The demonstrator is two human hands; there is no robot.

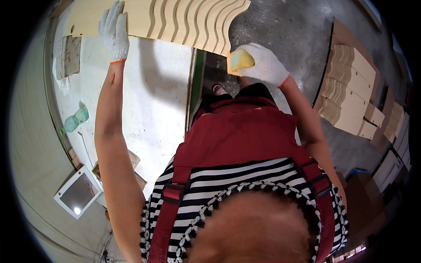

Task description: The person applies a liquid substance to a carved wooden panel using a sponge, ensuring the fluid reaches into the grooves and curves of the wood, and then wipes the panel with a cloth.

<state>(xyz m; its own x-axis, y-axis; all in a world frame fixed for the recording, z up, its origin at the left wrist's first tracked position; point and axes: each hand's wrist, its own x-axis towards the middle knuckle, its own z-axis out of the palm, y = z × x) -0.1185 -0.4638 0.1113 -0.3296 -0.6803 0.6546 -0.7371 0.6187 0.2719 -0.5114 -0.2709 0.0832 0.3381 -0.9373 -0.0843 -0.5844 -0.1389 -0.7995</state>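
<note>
My left hand (115,34): resting open on panel (169,22); right hand (263,64): gripping yellow block (239,61), risking chipped corner (223,48) if overpressing, contact unclear.

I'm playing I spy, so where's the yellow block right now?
In the head view, the yellow block is near the top, just right of the middle: the gloved right hand holds it by the wavy board's lower right corner.

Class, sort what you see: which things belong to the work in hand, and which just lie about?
In the work:
- wave-grooved board, under the left hand
- yellow sponge-like block, in the right hand
- white worktop
- similar boards, probably

Lying about:
- green plastic bottle
- white-framed pane
</note>
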